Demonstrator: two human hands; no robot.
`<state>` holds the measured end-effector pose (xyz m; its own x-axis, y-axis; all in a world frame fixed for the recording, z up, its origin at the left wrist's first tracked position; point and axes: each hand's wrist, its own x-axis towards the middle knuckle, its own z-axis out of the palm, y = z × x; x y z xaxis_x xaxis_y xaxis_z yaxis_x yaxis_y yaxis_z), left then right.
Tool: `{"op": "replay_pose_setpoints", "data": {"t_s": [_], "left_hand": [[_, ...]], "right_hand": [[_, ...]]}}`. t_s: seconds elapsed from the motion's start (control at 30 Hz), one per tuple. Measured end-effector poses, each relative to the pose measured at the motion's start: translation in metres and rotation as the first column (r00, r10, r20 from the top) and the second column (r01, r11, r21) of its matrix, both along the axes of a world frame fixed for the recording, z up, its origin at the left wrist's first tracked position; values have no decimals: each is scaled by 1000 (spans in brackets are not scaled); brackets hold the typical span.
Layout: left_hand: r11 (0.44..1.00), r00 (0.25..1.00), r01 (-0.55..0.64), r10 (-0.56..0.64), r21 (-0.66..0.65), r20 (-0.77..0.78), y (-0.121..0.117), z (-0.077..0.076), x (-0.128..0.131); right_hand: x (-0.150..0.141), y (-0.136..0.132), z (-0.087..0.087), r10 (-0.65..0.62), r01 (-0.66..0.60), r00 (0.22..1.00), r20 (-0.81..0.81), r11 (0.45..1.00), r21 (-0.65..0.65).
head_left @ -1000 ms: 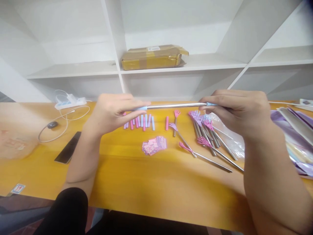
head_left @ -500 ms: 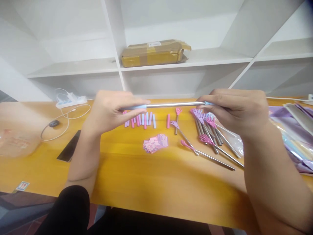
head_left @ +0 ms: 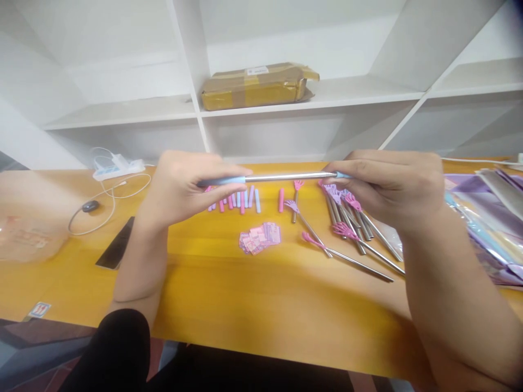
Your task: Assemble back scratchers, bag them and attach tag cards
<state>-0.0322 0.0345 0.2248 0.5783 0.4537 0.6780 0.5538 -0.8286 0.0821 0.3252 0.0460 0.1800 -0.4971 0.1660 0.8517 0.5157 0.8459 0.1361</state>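
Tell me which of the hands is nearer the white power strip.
Left. The left hand is raised to the right of the power strip; the right hand, also raised, is much farther right.

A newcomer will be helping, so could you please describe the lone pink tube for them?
On the yellow table, look just beyond the overlapping cards. Between the cluster of tubes and the back scratchers lies the pink tube, alone rather than bunched.

A plain black left sleeve [head_left: 118,348], snug-edged — and two bare hands [head_left: 182,188].
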Motion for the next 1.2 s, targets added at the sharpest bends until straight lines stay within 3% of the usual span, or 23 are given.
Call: {"op": "replay_pose_setpoints", "data": {"t_s": [0.27,0.47,0.7,0.8,0.9,1.03,1.2], "left_hand": [[996,996,87,-87,-26,22,0,-1,5],[988,990,144,-143,-62,18,3,-3,9],[959,994,111,-100,-261,52,5,-4,16],[902,993,116,-95,-416,71,8,-5,18],[803,987,162,-118,-573,113,16,-9,19],[696,978,210,-153,-687,143,28,-13,18],[554,975,197,-195,-809,104,42,-18,16]], "right_hand": [[-13,0,-2,17,-20,999,37,998,60],[-22,-3,-14,-74,67,996,45,989,129],[-24,3,-24,-46,36,996,73,990,138],[-26,4,-26,-59,44,994,94,988,148],[-29,4,-27,-80,56,990,117,979,195],[-30,-1,-24,-177,133,966,189,965,226],[-28,-10,-21,-202,100,938,283,936,337]]}}
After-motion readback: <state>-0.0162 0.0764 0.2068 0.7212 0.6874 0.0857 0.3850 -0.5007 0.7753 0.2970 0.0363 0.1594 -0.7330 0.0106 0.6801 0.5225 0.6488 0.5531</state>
